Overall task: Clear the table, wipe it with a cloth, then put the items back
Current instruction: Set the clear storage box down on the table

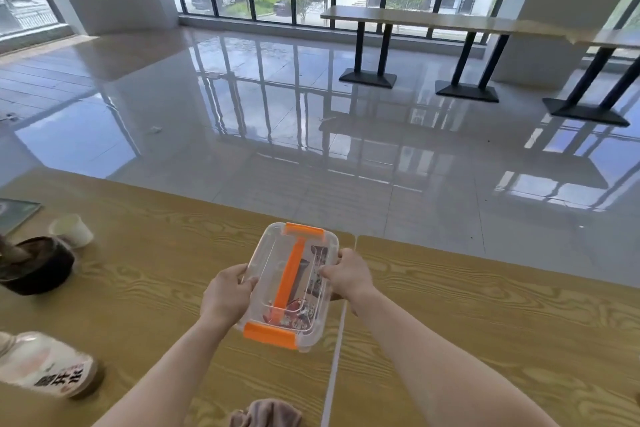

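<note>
Wood-grain table (450, 305) fills the foreground, with glossy floor tiles and tall windows beyond. Over its middle is a clear lidded box (273, 253) with orange latches, held between both hands: the left hand (227, 295) curls round its 9 o'clock side and the right hand (348, 276) round its 3 o'clock side. Whether the box touches the tabletop cannot be told. From the box, a crumpled cloth (266, 412) lies at 6 o'clock, a toppled bottle (45, 362) at 8, a dark bowl (38, 267) at 9 and a paper cup (72, 229) at 10.

I see bare counter (485, 322) along the right side. By the left edge stand a dark bowl (38, 267), a cup (72, 230) just behind it and a bottle (45, 367) nearer; a cloth (266, 414) lies at the near edge.
</note>
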A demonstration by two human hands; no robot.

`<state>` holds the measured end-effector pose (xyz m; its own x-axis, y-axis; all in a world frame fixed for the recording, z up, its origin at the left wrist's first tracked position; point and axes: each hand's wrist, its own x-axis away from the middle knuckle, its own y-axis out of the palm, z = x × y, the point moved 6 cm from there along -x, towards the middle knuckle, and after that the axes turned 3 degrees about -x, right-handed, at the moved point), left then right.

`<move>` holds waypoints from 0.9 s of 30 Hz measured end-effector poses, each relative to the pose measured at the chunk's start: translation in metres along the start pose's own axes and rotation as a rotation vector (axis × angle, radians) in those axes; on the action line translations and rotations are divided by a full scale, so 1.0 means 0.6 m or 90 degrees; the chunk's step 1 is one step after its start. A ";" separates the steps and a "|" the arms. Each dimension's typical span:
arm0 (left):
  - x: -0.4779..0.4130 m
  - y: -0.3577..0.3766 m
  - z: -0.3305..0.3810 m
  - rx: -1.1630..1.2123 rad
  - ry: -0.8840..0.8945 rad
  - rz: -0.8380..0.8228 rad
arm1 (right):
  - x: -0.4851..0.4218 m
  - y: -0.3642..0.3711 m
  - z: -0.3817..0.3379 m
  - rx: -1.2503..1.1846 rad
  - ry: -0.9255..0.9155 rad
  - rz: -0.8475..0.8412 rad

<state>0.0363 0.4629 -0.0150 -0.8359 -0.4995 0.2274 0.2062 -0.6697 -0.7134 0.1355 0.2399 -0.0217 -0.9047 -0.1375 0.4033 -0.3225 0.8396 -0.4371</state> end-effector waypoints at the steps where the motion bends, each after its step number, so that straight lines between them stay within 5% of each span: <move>1: -0.011 -0.008 -0.013 0.003 -0.008 0.003 | -0.005 0.015 -0.010 0.012 -0.001 -0.002; 16: -0.130 -0.098 -0.167 -0.002 -0.093 0.079 | -0.067 0.202 -0.109 0.046 -0.020 -0.054; 27: -0.131 -0.091 -0.170 -0.095 -0.088 0.070 | -0.060 0.238 -0.094 -0.029 0.017 -0.086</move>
<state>0.0390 0.5949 -0.0613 -0.7328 -0.6422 0.2249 0.2058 -0.5242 -0.8263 0.1375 0.3947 -0.0530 -0.8460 -0.2367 0.4777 -0.4271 0.8372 -0.3415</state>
